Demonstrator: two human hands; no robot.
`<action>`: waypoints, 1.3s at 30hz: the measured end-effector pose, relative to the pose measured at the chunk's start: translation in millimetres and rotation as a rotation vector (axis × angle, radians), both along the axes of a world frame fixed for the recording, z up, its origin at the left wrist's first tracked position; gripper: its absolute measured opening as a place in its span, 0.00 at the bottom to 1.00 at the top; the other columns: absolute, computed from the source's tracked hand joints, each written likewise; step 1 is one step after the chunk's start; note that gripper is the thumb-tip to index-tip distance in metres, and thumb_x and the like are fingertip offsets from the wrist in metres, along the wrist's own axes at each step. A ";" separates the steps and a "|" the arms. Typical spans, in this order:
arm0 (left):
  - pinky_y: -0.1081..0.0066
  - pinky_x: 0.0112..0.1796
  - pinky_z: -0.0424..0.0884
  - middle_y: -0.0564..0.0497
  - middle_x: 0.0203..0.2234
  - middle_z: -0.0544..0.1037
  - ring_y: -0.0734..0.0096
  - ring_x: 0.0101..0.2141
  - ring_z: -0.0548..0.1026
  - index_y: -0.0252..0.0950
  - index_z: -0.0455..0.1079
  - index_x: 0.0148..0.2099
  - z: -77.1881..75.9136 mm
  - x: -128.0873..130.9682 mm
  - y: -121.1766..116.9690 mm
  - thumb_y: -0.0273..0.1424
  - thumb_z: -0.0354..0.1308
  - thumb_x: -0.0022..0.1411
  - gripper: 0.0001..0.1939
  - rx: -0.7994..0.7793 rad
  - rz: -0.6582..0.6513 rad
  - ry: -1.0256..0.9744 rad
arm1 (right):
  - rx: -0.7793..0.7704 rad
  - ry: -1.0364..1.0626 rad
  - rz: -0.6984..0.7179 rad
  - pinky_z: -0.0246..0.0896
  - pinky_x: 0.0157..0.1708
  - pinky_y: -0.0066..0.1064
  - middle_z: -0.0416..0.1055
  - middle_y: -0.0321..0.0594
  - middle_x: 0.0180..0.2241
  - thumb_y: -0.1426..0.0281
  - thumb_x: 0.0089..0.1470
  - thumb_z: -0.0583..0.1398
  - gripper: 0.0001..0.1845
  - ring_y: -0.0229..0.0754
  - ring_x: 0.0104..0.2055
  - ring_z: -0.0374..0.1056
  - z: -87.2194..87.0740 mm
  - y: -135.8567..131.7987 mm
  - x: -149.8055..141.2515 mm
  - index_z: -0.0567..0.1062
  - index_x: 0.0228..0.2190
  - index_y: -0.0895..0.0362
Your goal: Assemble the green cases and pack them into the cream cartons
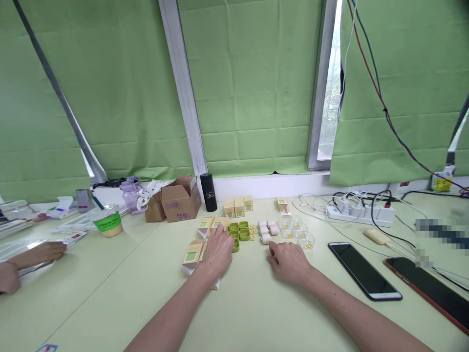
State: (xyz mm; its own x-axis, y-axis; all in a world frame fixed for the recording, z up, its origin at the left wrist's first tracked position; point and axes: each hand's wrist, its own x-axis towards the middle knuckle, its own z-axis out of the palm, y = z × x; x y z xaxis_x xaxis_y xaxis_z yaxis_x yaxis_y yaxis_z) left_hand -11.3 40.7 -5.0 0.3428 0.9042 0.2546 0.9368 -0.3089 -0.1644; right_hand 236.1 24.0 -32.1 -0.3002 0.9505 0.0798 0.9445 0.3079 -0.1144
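Observation:
My left hand (219, 250) lies over small cardboard boxes with green label squares (191, 256), fingers stretched out flat. Its fingertips reach the boxes' far part, beside several olive-green small trays (244, 234). On the table to the right rests my right hand (289, 261), its fingers curled in and nothing showing between them. Just beyond it are several pale pink-white blocks (266, 238). Clear plastic cups with yellow marks (289, 233) sit behind and right of that hand. Tiny yellowish pieces (252, 230) lie between the trays and the blocks.
Behind stand closed small boxes (239, 207), a black bottle (208, 192) and an opened carton (180, 201). Phones (364, 270) and a power strip (361, 215) with cables occupy the right. A drink cup (108, 222) and another person's hand (46, 253) are at left.

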 end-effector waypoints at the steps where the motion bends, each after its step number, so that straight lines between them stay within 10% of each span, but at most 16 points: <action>1: 0.53 0.48 0.65 0.39 0.33 0.80 0.45 0.47 0.69 0.37 0.75 0.27 0.0 0.4 -0.8 0.12 0.54 0.56 0.17 -0.004 -0.004 -0.014 | -0.001 0.000 -0.001 0.56 0.37 0.35 0.82 0.49 0.40 0.65 0.66 0.58 0.10 0.56 0.43 0.79 0.2 0.0 -0.1 0.76 0.46 0.55; 30: 0.52 0.43 0.69 0.42 0.35 0.77 0.50 0.45 0.69 0.38 0.72 0.36 -25.9 42.2 -31.7 0.14 0.52 0.61 0.15 0.183 -0.386 -0.158 | 0.136 0.494 0.163 0.67 0.43 0.34 0.79 0.40 0.51 0.70 0.61 0.65 0.19 0.42 0.39 0.77 -12.7 -2.0 -5.3 0.74 0.53 0.52; 39: 0.48 0.54 0.71 0.43 0.47 0.81 0.48 0.55 0.69 0.38 0.70 0.56 -24.2 36.9 -29.5 0.22 0.55 0.71 0.15 0.340 -0.405 -0.527 | 0.254 0.839 0.206 0.74 0.31 0.32 0.73 0.47 0.57 0.69 0.63 0.59 0.18 0.42 0.37 0.76 -12.8 2.8 -0.6 0.72 0.55 0.53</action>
State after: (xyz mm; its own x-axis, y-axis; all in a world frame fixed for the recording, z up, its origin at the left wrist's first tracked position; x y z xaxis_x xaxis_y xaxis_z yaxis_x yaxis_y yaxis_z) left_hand 25.6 11.2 -29.2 0.3876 0.5751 0.7204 0.7417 -0.6587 0.1268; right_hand 235.5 26.7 -44.9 -0.2113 0.8079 0.5501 0.5042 0.5722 -0.6468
